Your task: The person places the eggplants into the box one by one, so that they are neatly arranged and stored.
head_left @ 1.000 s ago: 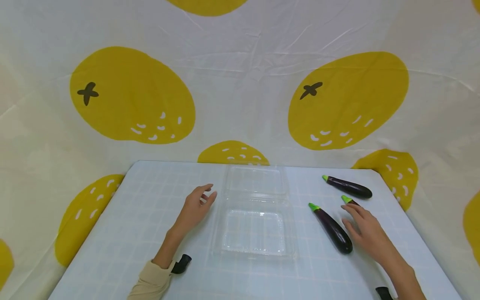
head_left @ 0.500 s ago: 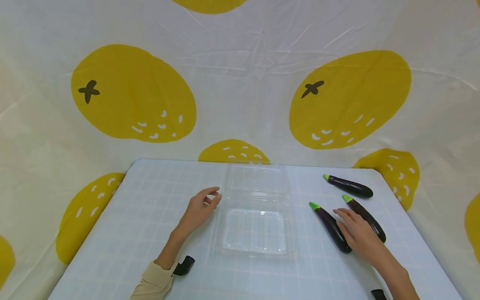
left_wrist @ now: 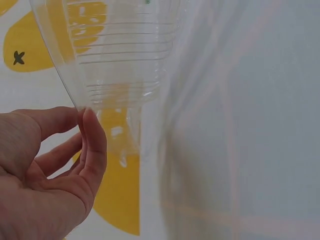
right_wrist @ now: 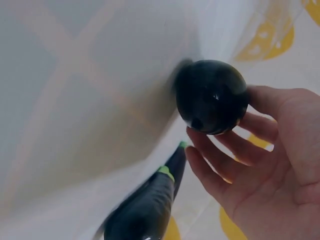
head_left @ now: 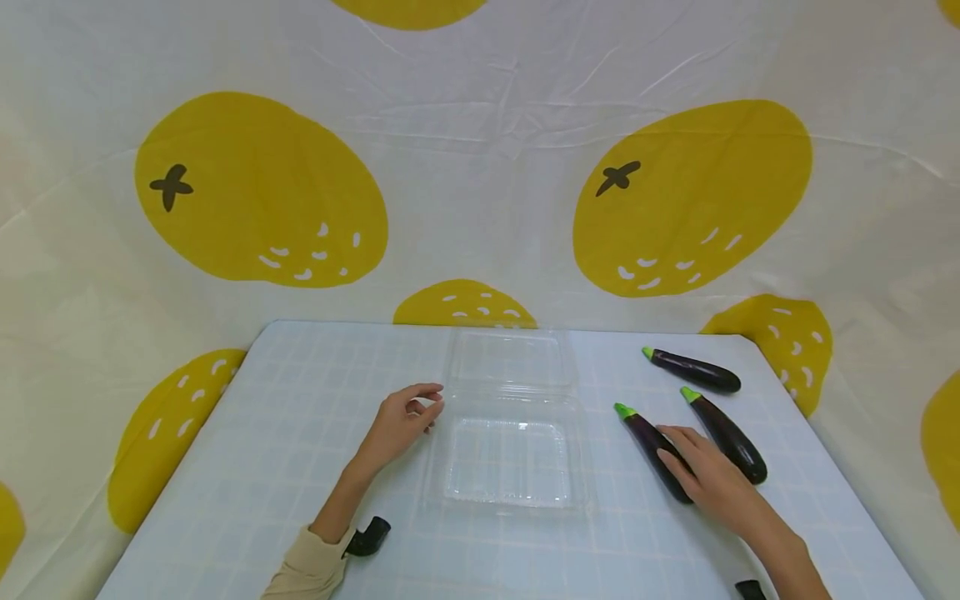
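A clear plastic clamshell container [head_left: 510, 403] lies unfolded mid-table, its lid [head_left: 513, 360] on the far side. My left hand [head_left: 405, 421] pinches the container's left rim between thumb and fingers, seen up close in the left wrist view on the clear wall [left_wrist: 60, 55]. On the right, my right hand [head_left: 712, 479] grips the nearest dark purple eggplant [head_left: 643, 437] around its thick lower part. Its green cap points away from me. In the right wrist view the blunt end of that eggplant [right_wrist: 212, 97] sits between thumb and fingers.
Two more eggplants lie right of the held one: a middle one [head_left: 731, 442] close beside my right hand and a far one [head_left: 697, 372] near the back corner. A pale checked cloth covers the table [head_left: 300, 375]. Behind it hangs a fruit-print sheet [head_left: 480, 167].
My right hand has moved left from the middle eggplant onto the nearest one and closed around it. My left hand has moved slightly right, to the container's rim.
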Motion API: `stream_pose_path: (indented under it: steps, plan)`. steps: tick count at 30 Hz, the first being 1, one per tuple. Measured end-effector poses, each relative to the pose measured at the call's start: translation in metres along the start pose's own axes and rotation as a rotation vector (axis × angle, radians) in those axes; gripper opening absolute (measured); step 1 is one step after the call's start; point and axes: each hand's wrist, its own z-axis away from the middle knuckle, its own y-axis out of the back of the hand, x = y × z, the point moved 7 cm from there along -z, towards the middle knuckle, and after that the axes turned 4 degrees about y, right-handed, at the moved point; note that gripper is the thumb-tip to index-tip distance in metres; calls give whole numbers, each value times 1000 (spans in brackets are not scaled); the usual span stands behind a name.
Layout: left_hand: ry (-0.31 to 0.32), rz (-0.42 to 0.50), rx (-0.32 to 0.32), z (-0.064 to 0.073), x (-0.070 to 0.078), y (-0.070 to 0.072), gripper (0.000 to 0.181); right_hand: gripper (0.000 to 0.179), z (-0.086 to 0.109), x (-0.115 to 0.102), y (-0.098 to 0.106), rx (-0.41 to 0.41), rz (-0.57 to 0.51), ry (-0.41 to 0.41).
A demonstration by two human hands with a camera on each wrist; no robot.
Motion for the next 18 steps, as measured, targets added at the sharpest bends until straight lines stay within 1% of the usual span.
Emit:
stream_pose_path:
  steps: [5,9,15,18]
  plan:
    - [23,45,-29,1,-1,-2,35,54,-1,1,-2,-49,-30,-43]
    - [20,59,-37,1,0,-1,36,60,-2,2,-3,-86,-40,-81]
    - [35,44,-24,-1,-4,-2,36,66,-3,3,-3,-129,-49,-123]
    - [48,32,-18,0,-2,-3,34,67,-3,5,-3,-133,-55,-140]
